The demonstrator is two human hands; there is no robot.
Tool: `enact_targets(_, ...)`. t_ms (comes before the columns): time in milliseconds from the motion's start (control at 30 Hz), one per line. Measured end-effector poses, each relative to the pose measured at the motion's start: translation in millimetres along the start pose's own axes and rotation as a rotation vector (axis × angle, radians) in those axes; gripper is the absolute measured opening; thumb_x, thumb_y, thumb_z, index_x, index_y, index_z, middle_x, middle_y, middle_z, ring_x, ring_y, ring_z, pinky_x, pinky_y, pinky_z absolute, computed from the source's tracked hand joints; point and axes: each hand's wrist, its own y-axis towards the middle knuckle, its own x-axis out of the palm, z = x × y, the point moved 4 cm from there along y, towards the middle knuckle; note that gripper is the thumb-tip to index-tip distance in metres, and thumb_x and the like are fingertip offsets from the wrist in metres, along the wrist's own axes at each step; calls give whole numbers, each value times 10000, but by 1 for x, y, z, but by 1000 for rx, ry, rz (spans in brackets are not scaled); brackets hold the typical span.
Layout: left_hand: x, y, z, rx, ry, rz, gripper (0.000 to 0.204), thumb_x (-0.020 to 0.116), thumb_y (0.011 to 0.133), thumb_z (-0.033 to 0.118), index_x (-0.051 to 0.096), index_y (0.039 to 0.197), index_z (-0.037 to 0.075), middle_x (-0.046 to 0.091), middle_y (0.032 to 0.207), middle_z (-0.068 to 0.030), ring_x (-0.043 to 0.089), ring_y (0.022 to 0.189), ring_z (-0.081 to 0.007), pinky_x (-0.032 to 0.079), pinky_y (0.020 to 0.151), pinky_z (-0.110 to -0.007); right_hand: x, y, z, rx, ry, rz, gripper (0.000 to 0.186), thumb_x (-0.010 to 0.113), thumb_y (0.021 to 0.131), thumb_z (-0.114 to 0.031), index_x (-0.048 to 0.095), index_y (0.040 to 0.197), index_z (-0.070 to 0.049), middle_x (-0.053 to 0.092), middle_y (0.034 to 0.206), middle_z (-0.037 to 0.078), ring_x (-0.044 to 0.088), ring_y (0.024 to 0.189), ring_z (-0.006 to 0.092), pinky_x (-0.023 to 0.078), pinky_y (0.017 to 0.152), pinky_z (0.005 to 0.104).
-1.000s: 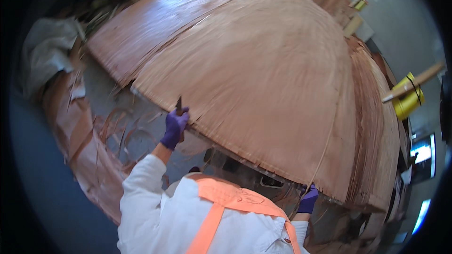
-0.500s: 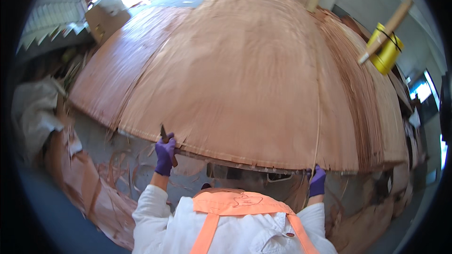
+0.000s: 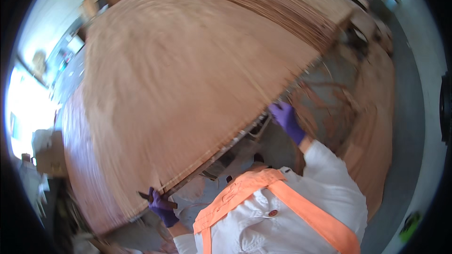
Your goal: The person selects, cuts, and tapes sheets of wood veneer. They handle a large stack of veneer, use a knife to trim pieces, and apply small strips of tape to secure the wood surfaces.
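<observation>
A large sheet of reddish-brown wood veneer (image 3: 188, 75) lies across the stack in front of me, its near edge running slantwise past my body. My left hand (image 3: 162, 207), in a purple glove, is closed around a knife (image 3: 145, 196). The dark blade points left over the sheet's near edge, and the handle's end sticks out by the palm. My right hand (image 3: 286, 118), also gloved in purple, is at the same edge farther right, fingers closed on the veneer's rim. A faint pale line runs up the sheet from there.
A layered veneer stack (image 3: 282, 4) stands beyond the sheet at the upper right. Torn veneer scraps (image 3: 313, 106) litter the floor near my right hand, and a long brown sheet (image 3: 372, 122) hangs or lies farther right. A cardboard box (image 3: 51, 155) stands at the far left.
My view has turned to the right, so the sheet now slants across it. The knife stays in my left hand, and my right hand remains at the sheet's edge.
</observation>
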Motion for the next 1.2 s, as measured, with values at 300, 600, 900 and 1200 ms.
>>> enact_targets(300, -23, 33, -7, 190, 621, -164, 418, 523, 849, 165, 491, 1233, 3, 548, 1141, -122, 570, 875, -214, 492, 725, -332, 58, 9, -3, -67, 54, -540, 322, 589, 831, -175, 561, 1119, -34, 586, 711, 49, 544, 576, 108, 464, 525, 254)
enact_targets(600, 208, -138, 53, 174, 663, -483, 539, 514, 837, 213, 371, 1331, 54, 519, 1209, -167, 569, 1003, -308, 475, 801, -371, -134, -31, 61, -430, 58, -193, 241, 584, 826, -148, 592, 1049, -56, 636, 767, 95, 622, 689, 207, 486, 612, 324)
enact_targets(900, 462, -453, -63, 528, 854, -1854, 443, 437, 921, 158, 373, 1316, -33, 524, 1179, -143, 495, 1081, -204, 397, 918, -302, -195, -38, 69, -274, 262, -62, 324, 618, 780, -164, 525, 1051, -14, 580, 891, 88, 547, 810, 150, 442, 708, 300)
enact_targets(1200, 474, -560, -135, 161, 837, -2377, 412, 434, 951, 241, 447, 1256, -35, 533, 1180, -115, 506, 1042, -192, 382, 894, -297, -318, -123, 124, 144, 577, 498, 317, 646, 815, -194, 534, 1081, -64, 563, 818, 7, 491, 633, 80, 407, 525, 227)
